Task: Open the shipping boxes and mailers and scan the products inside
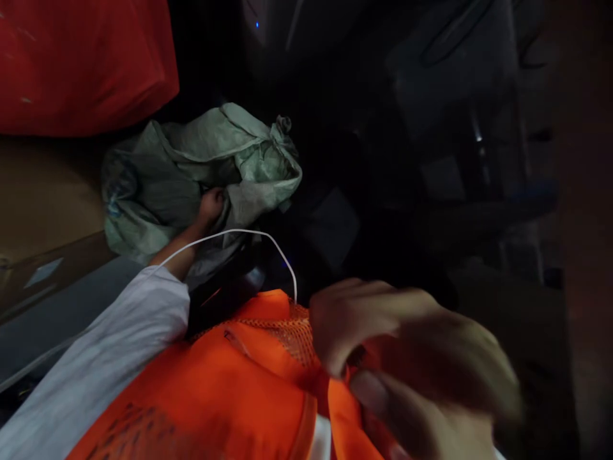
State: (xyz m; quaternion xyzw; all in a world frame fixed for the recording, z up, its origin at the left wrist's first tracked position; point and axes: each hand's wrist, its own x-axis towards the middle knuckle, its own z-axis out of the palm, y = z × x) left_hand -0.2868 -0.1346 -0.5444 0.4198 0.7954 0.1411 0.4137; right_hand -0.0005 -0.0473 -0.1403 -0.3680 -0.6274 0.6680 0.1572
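Note:
At the left, a pale green woven sack [167, 150] slumps with its mouth gaping to the right. My left hand [211, 206] is closed against its near side, gripping the sack's fabric; the fingertips are hidden. Close to the camera, my right hand [416, 338] is curled, thumb and fingers bent together at the front edge of the orange mesh vest [239, 383] I wear. Part of the right hand is blurred and dim. A thin white cord [234, 230] arcs from near my left forearm to the vest.
A large red bag or cover [86, 64] bulges at the upper left. Below it lies a brown cardboard box [48, 198] with a pale label. Dim, hard-to-make-out objects fill the dark right side, and a small blue light [257, 25] glows at the top.

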